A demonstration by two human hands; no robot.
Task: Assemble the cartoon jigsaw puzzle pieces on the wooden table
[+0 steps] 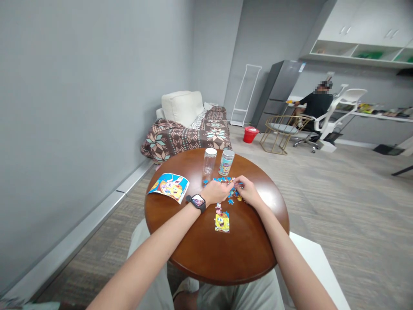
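Over a pile of loose jigsaw puzzle pieces (231, 201), my two hands meet at the fingertips. My left hand (218, 192) reaches in from the left with its fingers closed, a black watch (197, 202) on its wrist. Opposite it, my right hand (248, 191) has thumb and fingers pinched together. Anything between the fingertips is too small to make out. Nearer to me lies a partly joined puzzle (222, 222) showing a yellow cartoon face. A curved picture sheet (170, 187) with cartoon figures rests at the left of the round wooden table (232, 258).
Behind the pieces stand a clear jar with a white lid (209, 161) and a cartoon-printed can (226, 162). A patterned cover drapes a sofa (187, 135) beyond the table. Farther right are a red bucket (250, 134), a gold-framed chair (284, 129) and a seated person (318, 105).
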